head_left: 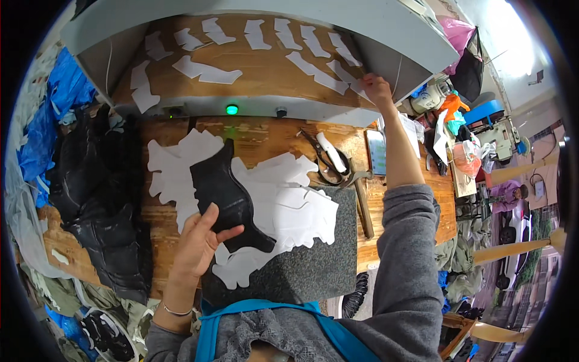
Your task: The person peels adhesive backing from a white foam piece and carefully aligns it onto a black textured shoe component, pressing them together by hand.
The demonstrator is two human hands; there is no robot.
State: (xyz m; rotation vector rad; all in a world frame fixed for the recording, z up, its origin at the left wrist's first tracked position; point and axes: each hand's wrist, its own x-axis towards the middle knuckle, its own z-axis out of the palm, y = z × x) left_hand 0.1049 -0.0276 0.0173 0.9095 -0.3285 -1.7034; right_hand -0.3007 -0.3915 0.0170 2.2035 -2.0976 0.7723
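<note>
My left hand (199,244) grips a black curved piece (220,196), which looks like leather, by its lower left edge. The thumb and a finger show on top of it. Beneath lies a pile of white cut-out sheets (295,211). My right hand (377,90) reaches far right into a grey-walled box, its fingers bent together at the end of a white cut piece (345,73). The fingertips are partly hidden. Several similar white pieces (256,35) lie in rows on the box's brown floor (265,66).
Black folded material (99,193) is heaped at left. A hammer (363,208), black-handled scissors (316,148) and a white-handled tool (331,152) lie right of the pile. A dark stone slab (301,271) sits in front. A green lamp (232,109) glows on the box's front edge.
</note>
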